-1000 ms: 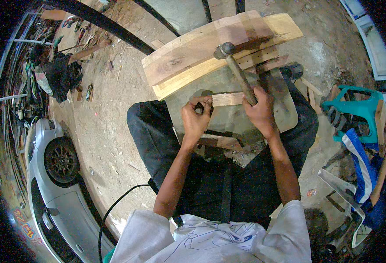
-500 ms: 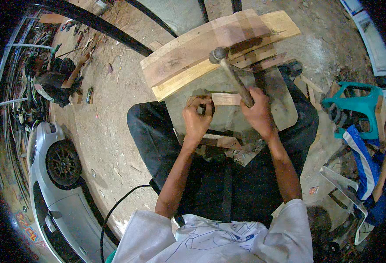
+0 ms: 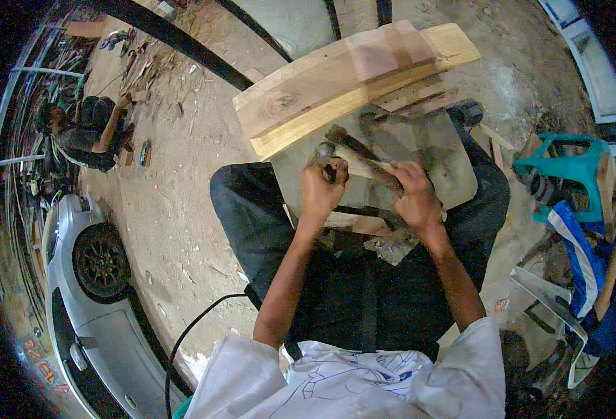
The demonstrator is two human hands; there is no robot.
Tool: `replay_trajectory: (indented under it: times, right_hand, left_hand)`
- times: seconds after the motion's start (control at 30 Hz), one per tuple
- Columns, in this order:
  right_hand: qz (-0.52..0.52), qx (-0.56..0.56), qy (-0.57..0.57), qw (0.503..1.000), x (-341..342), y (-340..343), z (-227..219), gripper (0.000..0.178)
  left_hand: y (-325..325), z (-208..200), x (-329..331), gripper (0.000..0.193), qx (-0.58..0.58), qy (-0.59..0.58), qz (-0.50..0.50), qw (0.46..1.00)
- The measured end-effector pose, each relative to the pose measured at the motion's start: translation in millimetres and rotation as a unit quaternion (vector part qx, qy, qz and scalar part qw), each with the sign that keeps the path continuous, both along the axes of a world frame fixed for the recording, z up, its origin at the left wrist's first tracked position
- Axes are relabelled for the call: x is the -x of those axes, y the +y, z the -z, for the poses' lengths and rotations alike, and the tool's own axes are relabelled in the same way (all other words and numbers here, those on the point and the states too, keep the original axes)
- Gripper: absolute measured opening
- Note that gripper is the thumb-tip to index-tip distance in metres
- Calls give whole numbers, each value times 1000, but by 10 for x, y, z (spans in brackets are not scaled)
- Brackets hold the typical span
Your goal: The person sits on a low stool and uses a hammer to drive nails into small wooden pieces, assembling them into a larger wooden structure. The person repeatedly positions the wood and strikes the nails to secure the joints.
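Note:
My right hand (image 3: 417,199) is wrapped round the handle of a hammer (image 3: 369,162), which slants up and to the left. Its head is down close to my left hand's fingertips; I cannot tell if it touches anything. My left hand (image 3: 320,194) is closed in a pinch over the end of a short wooden strip (image 3: 358,168), and whatever is between its fingers is hidden. That strip lies on a grey board (image 3: 454,183) between my knees, partly covered by the hammer and hands.
Stacked planks (image 3: 308,98) lie along the board's far edge. Another wood piece (image 3: 357,223) sits at its near side. To the right are a teal plastic stool (image 3: 573,164) and blue-and-white cloth (image 3: 573,244). A silver car (image 3: 105,328) and a crouching person (image 3: 84,133) are left.
The hammer has swung down from above the board to beside my left fingertips. My left hand keeps its pinch and has barely moved.

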State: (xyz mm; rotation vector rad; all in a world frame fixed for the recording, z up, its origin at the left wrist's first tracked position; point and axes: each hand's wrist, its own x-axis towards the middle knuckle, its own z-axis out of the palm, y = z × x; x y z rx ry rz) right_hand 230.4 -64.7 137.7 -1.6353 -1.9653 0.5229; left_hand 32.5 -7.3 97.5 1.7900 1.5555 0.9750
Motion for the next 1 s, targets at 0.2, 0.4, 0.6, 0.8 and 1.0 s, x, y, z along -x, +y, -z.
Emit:
replay_trajectory:
  times: [0.2, 0.4, 0.6, 0.8, 1.0]
  right_hand:
    - [58, -40, 69, 995, -42, -118, 316, 39]
    - [115, -91, 129, 981, -34, -283, 160, 29]
    - [169, 43, 145, 974, 170, -526, -161, 25]
    - [154, 99, 196, 963, 248, -854, 23, 31]
    - [199, 179, 319, 909, 312, -956, -183, 42]
  left_hand:
    - [-30, -9, -69, 6, -53, -7, 28, 998]
    - [-71, 27, -44, 1, -52, -1, 20, 998]
    - [-47, 121, -27, 5, -65, -29, 8, 997]
    - [-13, 190, 6, 15, -71, -26, 58, 995]
    - [-99, 73, -22, 24, -67, -55, 62, 994]
